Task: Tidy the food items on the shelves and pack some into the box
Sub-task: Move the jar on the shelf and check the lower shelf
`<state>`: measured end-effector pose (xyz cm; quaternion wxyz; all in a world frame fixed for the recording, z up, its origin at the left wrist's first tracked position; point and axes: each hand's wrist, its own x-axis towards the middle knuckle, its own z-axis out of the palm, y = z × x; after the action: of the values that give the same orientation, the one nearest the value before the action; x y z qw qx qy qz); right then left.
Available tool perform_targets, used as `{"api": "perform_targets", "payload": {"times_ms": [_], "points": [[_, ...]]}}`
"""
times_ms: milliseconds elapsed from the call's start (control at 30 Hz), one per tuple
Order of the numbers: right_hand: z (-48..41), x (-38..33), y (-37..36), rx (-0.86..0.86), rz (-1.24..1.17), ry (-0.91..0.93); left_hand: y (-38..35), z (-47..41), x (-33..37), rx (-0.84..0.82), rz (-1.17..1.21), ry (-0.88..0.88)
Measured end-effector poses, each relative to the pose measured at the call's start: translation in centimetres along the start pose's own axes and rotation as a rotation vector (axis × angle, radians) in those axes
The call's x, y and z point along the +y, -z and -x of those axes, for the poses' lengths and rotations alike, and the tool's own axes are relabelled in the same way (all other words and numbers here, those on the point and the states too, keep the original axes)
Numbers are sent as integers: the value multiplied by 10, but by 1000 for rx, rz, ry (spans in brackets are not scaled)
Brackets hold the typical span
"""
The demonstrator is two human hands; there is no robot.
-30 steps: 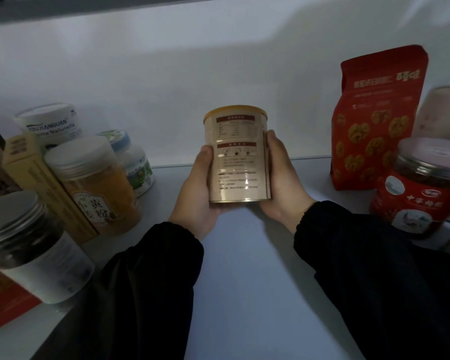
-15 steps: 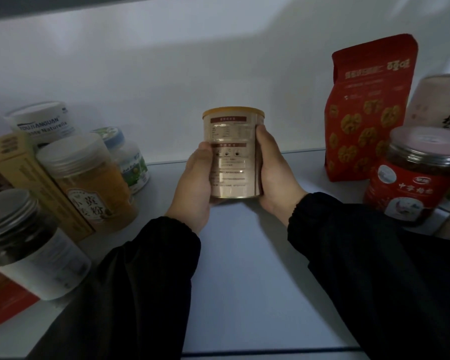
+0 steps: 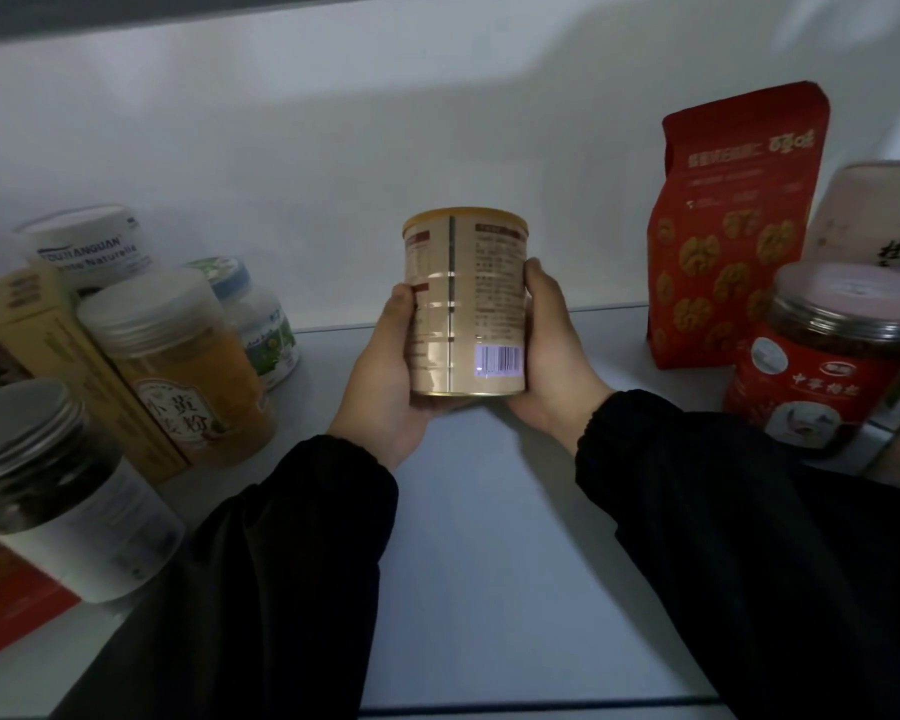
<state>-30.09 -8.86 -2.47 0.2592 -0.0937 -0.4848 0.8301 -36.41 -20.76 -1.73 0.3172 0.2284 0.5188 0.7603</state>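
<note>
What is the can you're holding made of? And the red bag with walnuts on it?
The can looks like metal: glossy beige, with ridges pressed round it, a side seam and a bright bottom rim. Its yellow lid may be plastic. The red bag looks like matte paper or plastic film, creased and folded at the top.
</note>
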Motion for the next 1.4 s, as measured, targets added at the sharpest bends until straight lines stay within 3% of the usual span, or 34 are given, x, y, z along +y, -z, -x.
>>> {"api": "perform_targets", "payload": {"times_ms": [233, 333, 500, 767, 1000, 1200, 1400], "points": [[6, 3, 1, -54, 180, 70, 2, 0, 0, 1, -69, -67], [7, -1, 0, -59, 126, 16, 8, -3, -1, -14, 21, -101], [7, -4, 1, -85, 27, -29, 9, -9, -3, -80, 168, -7], [7, -3, -1, -46, 128, 38, 5, -7, -2, -58, 61, -77], [11, 0, -1, 63, 344, 176, 15, -16, -7, 130, 13, -67], [13, -2, 2, 65, 311, 240, 6, -5, -4, 11, -22, -132], [11, -8, 2, 7, 260, 214, 10, -7, -3, -12, 144, -158]]}}
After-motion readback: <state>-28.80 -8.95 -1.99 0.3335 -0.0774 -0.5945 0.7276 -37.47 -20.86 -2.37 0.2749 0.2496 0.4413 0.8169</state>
